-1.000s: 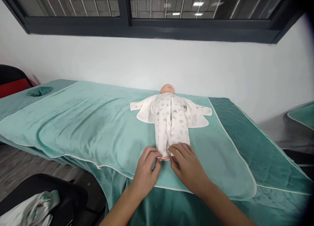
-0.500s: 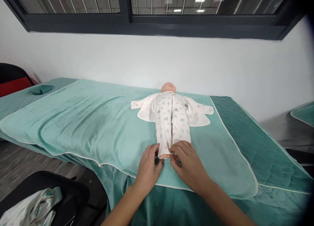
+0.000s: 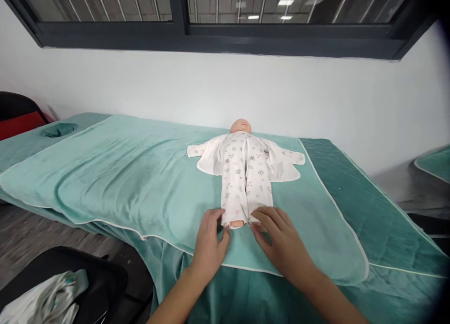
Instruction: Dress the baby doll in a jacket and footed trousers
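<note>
A baby doll (image 3: 241, 126) lies on its back on a light green towel (image 3: 147, 183), dressed in a white patterned romper (image 3: 246, 174) with its sleeves spread out. My left hand (image 3: 209, 242) rests on the towel just left of the romper's leg cuffs, fingers loosely extended. My right hand (image 3: 279, 239) lies just right of the cuffs, fingers stretched flat and touching the hem. Neither hand grips anything. A small pink foot (image 3: 236, 223) pokes out between the hands.
The towel covers a darker green massage bed (image 3: 351, 207) against a white wall under a dark-framed window. A black chair (image 3: 87, 277) with a crumpled pale garment (image 3: 45, 300) stands at lower left. A red-and-black chair (image 3: 17, 117) is at far left.
Both hands have let go of the romper's cuff and drawn apart slightly, now lying flat on either side of the doll's feet.
</note>
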`<state>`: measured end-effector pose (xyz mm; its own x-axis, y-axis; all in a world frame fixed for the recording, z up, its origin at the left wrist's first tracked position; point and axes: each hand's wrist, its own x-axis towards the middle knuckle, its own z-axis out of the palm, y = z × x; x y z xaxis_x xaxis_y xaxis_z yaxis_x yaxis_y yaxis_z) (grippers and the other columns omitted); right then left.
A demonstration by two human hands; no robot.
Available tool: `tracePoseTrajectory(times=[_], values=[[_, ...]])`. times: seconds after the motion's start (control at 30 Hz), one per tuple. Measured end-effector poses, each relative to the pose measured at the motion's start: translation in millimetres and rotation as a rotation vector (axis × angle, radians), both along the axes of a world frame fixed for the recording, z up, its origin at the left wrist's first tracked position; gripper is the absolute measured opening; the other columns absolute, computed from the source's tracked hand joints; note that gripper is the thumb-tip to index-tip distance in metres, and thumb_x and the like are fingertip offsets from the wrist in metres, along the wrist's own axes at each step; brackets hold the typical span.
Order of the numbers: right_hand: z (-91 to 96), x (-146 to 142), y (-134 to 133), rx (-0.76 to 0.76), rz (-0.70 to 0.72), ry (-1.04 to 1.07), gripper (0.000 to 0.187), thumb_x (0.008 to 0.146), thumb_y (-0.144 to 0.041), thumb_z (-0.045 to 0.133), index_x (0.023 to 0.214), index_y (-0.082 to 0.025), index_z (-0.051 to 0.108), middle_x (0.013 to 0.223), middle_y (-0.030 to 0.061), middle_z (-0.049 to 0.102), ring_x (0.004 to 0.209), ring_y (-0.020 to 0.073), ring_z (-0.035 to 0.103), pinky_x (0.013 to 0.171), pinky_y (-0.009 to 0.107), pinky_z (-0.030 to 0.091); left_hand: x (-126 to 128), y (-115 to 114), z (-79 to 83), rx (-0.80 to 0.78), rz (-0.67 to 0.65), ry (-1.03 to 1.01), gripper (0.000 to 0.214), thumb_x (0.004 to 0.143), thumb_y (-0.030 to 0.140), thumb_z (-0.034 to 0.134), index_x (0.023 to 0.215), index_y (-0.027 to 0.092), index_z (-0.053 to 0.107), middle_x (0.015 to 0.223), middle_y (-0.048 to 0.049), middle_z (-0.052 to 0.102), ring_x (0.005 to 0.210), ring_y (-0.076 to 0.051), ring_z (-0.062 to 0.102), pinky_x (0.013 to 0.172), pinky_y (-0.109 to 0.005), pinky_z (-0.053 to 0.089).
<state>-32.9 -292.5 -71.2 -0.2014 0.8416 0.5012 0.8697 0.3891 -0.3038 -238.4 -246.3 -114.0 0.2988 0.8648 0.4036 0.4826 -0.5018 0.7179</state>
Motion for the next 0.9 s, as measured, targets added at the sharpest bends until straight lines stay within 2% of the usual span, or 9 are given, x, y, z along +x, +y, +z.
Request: tracePoseTrajectory(times=[0.13, 0.23, 0.4, 0.53, 0.77, 0.9], values=[[-11.0, 10.6, -0.7, -0.001, -0.078, 0.044, 0.024, 0.094, -0.024, 0.059, 0.118, -0.023, 0.054, 0.111, 0.0090, 0.061, 0.103, 0.0255, 0.056, 0.086, 0.043, 0.048, 11.5, -0.7, 0.9, 0.069, -0.070, 0.035, 0.043, 0.090, 0.024, 0.062, 0.131, 0.026, 0.049, 0.120, -0.0098, 0.051, 0.111, -0.022, 0.054, 0.093, -0.039, 0.051], [-16.5, 12.3, 0.5, -0.030, -0.098, 0.130, 0.017, 0.095, -0.025, 0.058, 0.112, -0.025, 0.056, 0.108, 0.0078, 0.060, 0.098, 0.0230, 0.058, 0.084, 0.039, 0.050, 19.8, 4.2, 1.2, 0.129, -0.056, 0.064, 0.030, 0.093, 0.024, 0.057, 0.123, 0.025, 0.056, 0.111, -0.0089, 0.052, 0.100, -0.020, 0.057, 0.085, -0.037, 0.052], [-12.7, 13.2, 1.0, -0.047, -0.107, 0.273, 0.006, 0.095, -0.024, 0.058, 0.101, -0.024, 0.058, 0.097, 0.0051, 0.059, 0.084, 0.0183, 0.061, 0.072, 0.031, 0.051, 20.4, 14.8, 5.1, 0.221, -0.055, -0.011, 0.017, 0.093, 0.020, 0.057, 0.110, 0.022, 0.060, 0.102, -0.0069, 0.052, 0.093, -0.017, 0.057, 0.078, -0.031, 0.051], [-8.4, 18.1, -1.3, 0.035, -0.083, 0.244, 0.012, 0.094, -0.015, 0.054, 0.101, -0.024, 0.057, 0.097, 0.0054, 0.060, 0.087, 0.0183, 0.062, 0.073, 0.029, 0.051, 14.4, 19.2, 5.3, 0.277, -0.015, -0.102, 0.013, 0.091, 0.020, 0.061, 0.103, 0.021, 0.056, 0.097, -0.0044, 0.052, 0.086, -0.015, 0.056, 0.074, -0.029, 0.050], [-21.4, 17.8, -5.9, 0.015, -0.055, 0.133, 0.012, 0.095, -0.017, 0.052, 0.104, -0.024, 0.056, 0.101, 0.0069, 0.061, 0.092, 0.0197, 0.063, 0.077, 0.032, 0.053, 11.0, 15.5, -12.3, 0.147, -0.019, -0.114, 0.016, 0.090, 0.023, 0.062, 0.100, 0.020, 0.049, 0.096, -0.0033, 0.055, 0.087, -0.015, 0.058, 0.075, -0.029, 0.049], [-22.4, 24.3, -12.4, -0.002, -0.041, 0.115, 0.015, 0.094, -0.028, 0.058, 0.108, -0.024, 0.058, 0.106, 0.0087, 0.062, 0.096, 0.0223, 0.065, 0.078, 0.035, 0.056, 0.4, 15.1, -12.0, 0.085, -0.069, -0.121, 0.021, 0.090, 0.027, 0.064, 0.104, 0.021, 0.050, 0.100, -0.0046, 0.056, 0.091, -0.017, 0.059, 0.078, -0.030, 0.049]])
